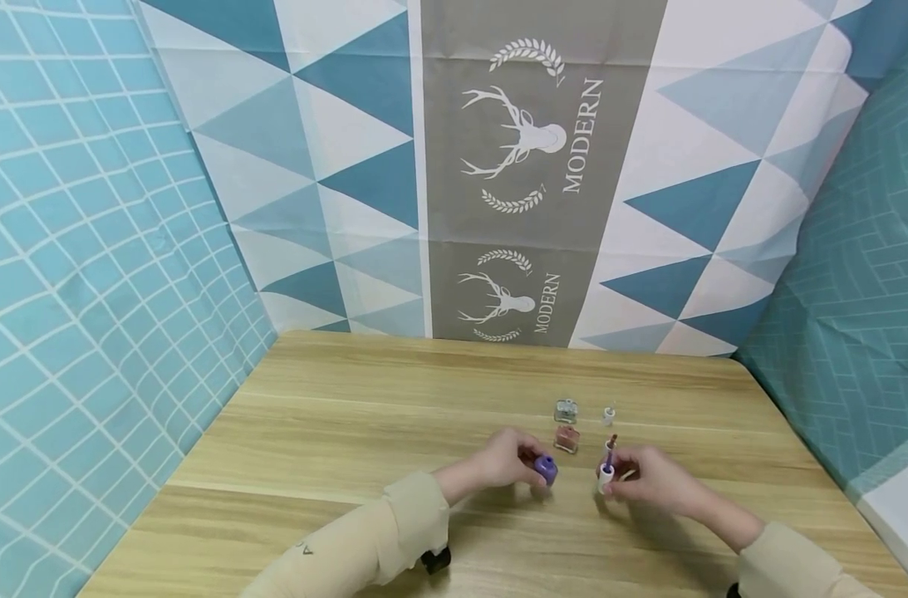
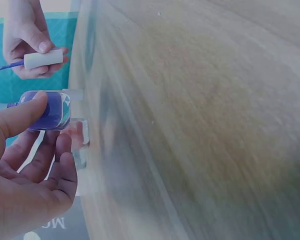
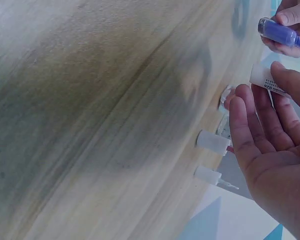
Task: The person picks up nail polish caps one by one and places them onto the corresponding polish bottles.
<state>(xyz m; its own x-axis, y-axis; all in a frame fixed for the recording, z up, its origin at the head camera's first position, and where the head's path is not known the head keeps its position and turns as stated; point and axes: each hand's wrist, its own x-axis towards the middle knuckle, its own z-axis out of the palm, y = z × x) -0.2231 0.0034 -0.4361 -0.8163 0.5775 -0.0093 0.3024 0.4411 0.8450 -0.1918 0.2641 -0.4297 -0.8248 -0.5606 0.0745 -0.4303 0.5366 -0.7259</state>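
My left hand (image 1: 509, 459) pinches a small purple nail polish bottle (image 1: 547, 470) between thumb and fingers. The left wrist view shows the bottle (image 2: 49, 110) without its cap, its neck pointing away from the table. In my right hand (image 1: 651, 477) is a white nail polish cap (image 1: 606, 477), gripped between thumb and fingertips. Its brush (image 2: 11, 65) is coated in purple. Printing on this cap (image 3: 265, 79) shows in the right wrist view. Bottle and cap are held apart, with a short gap between the two hands.
Just beyond the hands, a pink polish bottle (image 1: 566, 438) and a clear one (image 1: 566, 410) stand uncapped on the wooden table (image 1: 394, 374). Two white caps stand brush-up at their right: one with a reddish brush (image 3: 213, 142), the other with a clear brush (image 3: 207, 175).
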